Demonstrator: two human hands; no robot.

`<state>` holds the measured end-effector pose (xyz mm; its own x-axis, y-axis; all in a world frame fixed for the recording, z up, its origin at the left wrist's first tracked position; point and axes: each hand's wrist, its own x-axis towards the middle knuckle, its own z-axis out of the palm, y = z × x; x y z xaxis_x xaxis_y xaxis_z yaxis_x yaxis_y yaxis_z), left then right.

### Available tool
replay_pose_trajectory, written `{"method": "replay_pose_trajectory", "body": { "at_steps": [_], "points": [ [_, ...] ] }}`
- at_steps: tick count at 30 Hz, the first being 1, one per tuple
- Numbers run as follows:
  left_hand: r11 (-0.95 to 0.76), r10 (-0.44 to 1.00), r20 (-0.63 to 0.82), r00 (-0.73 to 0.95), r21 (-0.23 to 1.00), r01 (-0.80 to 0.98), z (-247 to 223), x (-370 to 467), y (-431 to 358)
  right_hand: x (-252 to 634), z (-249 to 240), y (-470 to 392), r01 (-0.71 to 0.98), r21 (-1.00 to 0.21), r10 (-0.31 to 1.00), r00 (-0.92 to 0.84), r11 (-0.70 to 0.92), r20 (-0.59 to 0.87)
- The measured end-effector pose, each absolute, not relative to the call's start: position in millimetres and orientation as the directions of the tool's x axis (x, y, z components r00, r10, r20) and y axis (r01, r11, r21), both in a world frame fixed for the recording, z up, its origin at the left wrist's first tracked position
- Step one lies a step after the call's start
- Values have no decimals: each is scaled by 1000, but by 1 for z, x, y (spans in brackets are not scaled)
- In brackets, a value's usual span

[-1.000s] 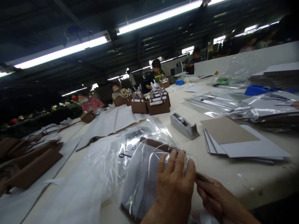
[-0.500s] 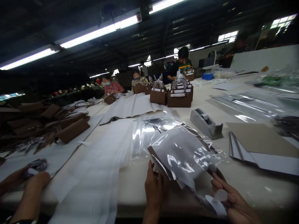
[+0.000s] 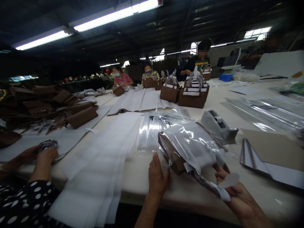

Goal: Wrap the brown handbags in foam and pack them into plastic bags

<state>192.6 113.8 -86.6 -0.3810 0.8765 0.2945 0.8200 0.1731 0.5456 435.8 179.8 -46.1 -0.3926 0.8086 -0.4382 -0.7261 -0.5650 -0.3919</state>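
A brown handbag (image 3: pixel 174 155) lies tilted on the table, with clear film and a pale sheet (image 3: pixel 190 142) over its side. My right hand (image 3: pixel 234 190) is closed around its film-wrapped handle, and a white paper piece (image 3: pixel 221 190) shows at the fingers. At the bag's near left end, my left hand (image 3: pixel 158 179) has its fingers stretched out beside it; whether the palm presses on the bag is partly hidden. Just behind the bag lies a clear plastic bag (image 3: pixel 152 133) with dark print.
White sheets (image 3: pixel 99 161) hang over the front edge. A tape dispenser (image 3: pixel 218 125) and grey board (image 3: pixel 273 148) are right. Brown handbags (image 3: pixel 193 99) stand further back. At left, a co-worker's hands (image 3: pixel 48 153) hold something shiny near a brown pile (image 3: pixel 35 104). Others sit across the table.
The handbag has tipped so more of its brown end shows. My left hand has flattened beside it, while my right hand keeps its hold on the handle. The whole view has shifted.
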Motion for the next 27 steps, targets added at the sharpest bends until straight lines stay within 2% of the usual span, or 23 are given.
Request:
{"method": "replay_pose_trajectory", "body": {
  "at_steps": [2,5,11,15,23,25,27],
  "points": [
    [268,836,268,-479,562,782,-84,191,123,432,-42,179,-738,-386,811,-372,-554,-452],
    [338,821,192,-538,595,729,-77,194,133,425,-36,177,-757,-357,806,-362,-548,-469],
    [230,896,100,-433,730,644,-72,231,112,407,-31,184,-743,-453,858,-329,-493,-395],
    [224,888,57,-455,813,538,-77,238,94,386,-32,179,-758,-451,861,-284,-471,-422],
    [257,867,12,-499,846,466,-89,214,80,353,-54,162,-705,-588,896,-157,-396,-415],
    [267,809,114,-576,802,534,-82,206,71,354,-58,164,-710,-585,886,-118,-391,-449],
    [239,689,404,-601,657,715,-63,200,69,354,-58,164,-717,-574,876,-107,-395,-469]
  ]
}}
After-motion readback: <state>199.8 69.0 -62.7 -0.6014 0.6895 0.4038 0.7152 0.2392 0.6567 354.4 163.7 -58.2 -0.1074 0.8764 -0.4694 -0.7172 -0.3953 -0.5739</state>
